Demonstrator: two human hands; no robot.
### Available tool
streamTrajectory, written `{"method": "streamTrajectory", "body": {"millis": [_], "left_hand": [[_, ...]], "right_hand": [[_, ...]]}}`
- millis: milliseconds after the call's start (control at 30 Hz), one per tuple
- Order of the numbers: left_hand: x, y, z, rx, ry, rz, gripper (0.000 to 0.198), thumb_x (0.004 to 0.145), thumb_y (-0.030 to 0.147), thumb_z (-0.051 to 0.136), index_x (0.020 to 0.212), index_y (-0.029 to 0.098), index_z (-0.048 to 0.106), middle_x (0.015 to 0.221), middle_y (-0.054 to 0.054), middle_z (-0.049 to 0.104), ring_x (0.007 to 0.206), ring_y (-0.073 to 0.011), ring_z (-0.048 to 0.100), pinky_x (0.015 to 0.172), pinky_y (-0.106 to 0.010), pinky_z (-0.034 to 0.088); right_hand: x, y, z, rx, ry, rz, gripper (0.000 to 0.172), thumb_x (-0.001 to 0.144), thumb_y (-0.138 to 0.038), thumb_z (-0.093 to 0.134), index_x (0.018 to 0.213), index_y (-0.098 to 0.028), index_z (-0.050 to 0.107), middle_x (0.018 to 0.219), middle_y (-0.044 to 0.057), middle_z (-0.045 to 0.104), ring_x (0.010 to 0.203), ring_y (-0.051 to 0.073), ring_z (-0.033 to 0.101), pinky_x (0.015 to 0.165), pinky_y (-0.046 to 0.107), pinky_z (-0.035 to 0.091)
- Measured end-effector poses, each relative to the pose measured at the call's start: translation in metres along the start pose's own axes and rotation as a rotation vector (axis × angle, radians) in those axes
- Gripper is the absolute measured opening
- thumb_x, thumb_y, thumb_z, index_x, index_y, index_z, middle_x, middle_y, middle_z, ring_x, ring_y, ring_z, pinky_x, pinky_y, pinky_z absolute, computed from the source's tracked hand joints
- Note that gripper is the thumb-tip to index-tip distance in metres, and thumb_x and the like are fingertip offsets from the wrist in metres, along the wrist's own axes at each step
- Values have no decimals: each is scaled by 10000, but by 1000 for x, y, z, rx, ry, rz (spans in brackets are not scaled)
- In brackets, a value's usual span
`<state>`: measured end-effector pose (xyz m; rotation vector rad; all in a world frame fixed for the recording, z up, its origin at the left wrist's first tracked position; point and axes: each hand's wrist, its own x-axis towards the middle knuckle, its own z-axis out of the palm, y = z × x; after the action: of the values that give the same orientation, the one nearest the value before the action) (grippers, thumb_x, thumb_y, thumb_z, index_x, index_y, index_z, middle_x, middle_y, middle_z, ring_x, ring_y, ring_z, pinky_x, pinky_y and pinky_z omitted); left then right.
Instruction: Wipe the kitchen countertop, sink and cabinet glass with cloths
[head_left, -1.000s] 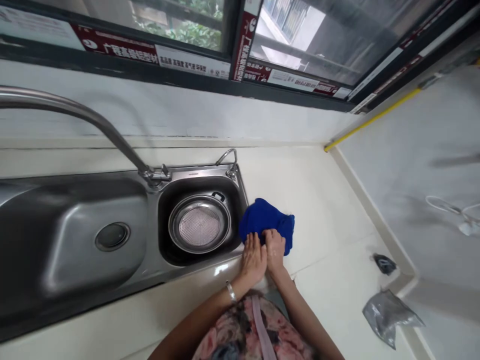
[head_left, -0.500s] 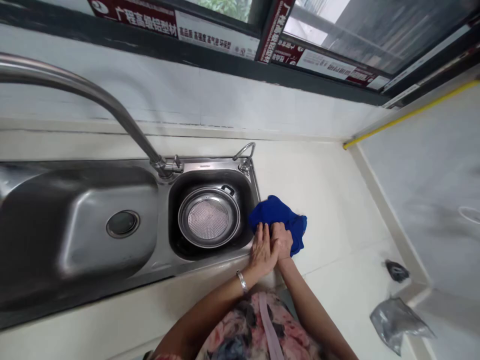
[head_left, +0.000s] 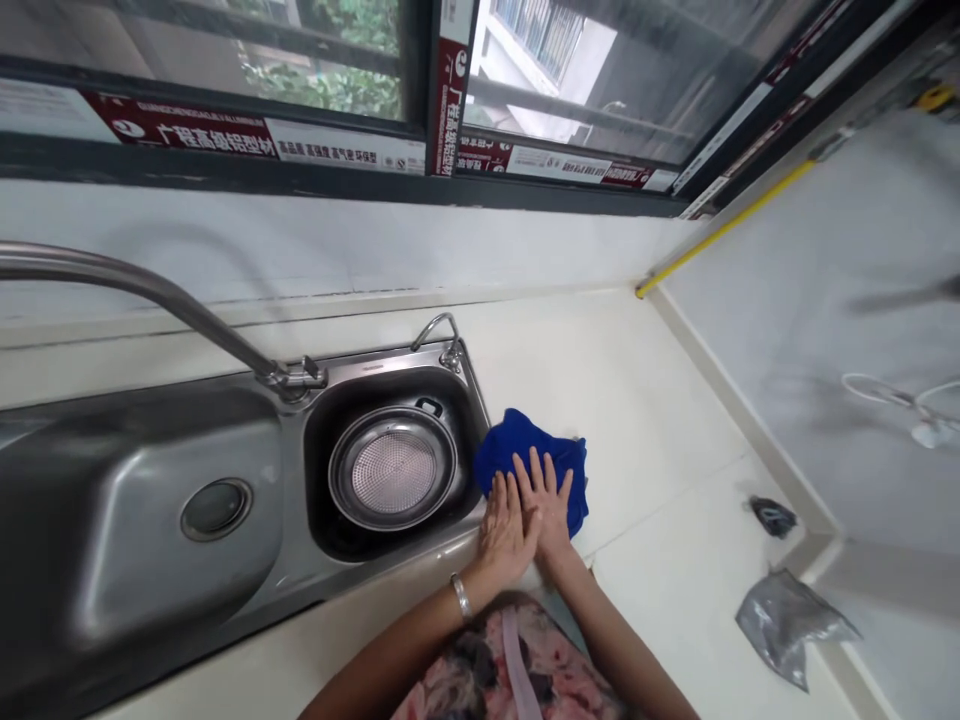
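A blue cloth (head_left: 517,445) lies on the cream countertop (head_left: 645,400) just right of the steel sink. My right hand (head_left: 551,495) rests flat on the cloth with its fingers stretched out and spread. My left hand (head_left: 504,525), with a bracelet at the wrist, lies beside it with fingers extended, touching the cloth's near-left edge at the sink rim. Both palms face down. Neither hand grips anything.
The double sink (head_left: 150,480) has a round metal strainer basket (head_left: 394,470) in its small right basin and a long faucet (head_left: 150,290) above. A crumpled clear bag (head_left: 787,620) and a small dark object (head_left: 772,515) lie at the right by the wall. A window runs along the back.
My right hand has gone from a closed grip on the cloth to lying flat with fingers spread. My left hand stays beside it. The cloth looks flatter.
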<state>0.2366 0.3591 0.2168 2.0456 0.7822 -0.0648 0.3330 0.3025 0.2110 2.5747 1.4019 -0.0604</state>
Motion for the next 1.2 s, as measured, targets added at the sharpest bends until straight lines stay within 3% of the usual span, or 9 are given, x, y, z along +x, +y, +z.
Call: {"method": "streamTrajectory", "body": {"millis": [167,433,600,767,967,1067,1200], "left_hand": [[-1,-2,13,19,27,25,807,1036,520,300,1586,-63,207,1663,-299,85,1575,-360,78,1308,-541,202],[15,-10,17,-55,161,74,799,1031,498,290,1589,-65,189,1677,-288,100,1582,-349,27,1316,-561,172],[32,-23,5,-167,183,123,835,1018,535,328,1604,-36,163,1691,-266,64,1589,-339,-13,1318,-581,154],[52,-30,-9,-273,218,141,857,1001,571,370,1623,24,150,1709,-226,37,1603,-309,-4,1322,-571,154],[77,-23,-30,-311,230,73,867,985,549,400,1637,56,110,1721,-190,-17,1603,-292,-37,1335,-528,107],[92,-18,-43,-284,244,14,837,991,496,400,1636,46,114,1719,-186,-24,1597,-293,-48,1337,-512,106],[112,-20,-60,-276,292,6,816,994,507,426,1651,131,124,1726,-138,48,1598,-299,-4,1323,-554,161]], "right_hand": [[-14,10,-3,5,-10,-74,664,1017,-357,445,1643,-347,225,1740,49,164,1597,341,179,1234,680,174],[11,-4,1,-71,-72,13,615,1045,-282,331,1644,-319,195,1738,61,111,1600,372,157,1202,775,133],[33,-12,-4,-83,-87,10,615,1042,-248,324,1649,-255,221,1730,129,142,1590,398,179,1203,775,128],[56,-18,-11,-72,-96,51,614,1036,-219,309,1646,-261,254,1734,120,152,1591,380,185,1222,735,124],[86,-22,-20,-62,-139,33,631,1044,-265,343,1658,-264,197,1747,118,82,1604,381,117,1220,739,111],[105,-24,-20,-59,-100,-7,627,1052,-275,338,1659,-242,185,1746,145,71,1600,401,97,1200,746,144],[132,-27,-9,-64,-30,-25,626,1061,-328,327,1660,-234,168,1745,157,81,1594,416,79,1168,772,174]]}}
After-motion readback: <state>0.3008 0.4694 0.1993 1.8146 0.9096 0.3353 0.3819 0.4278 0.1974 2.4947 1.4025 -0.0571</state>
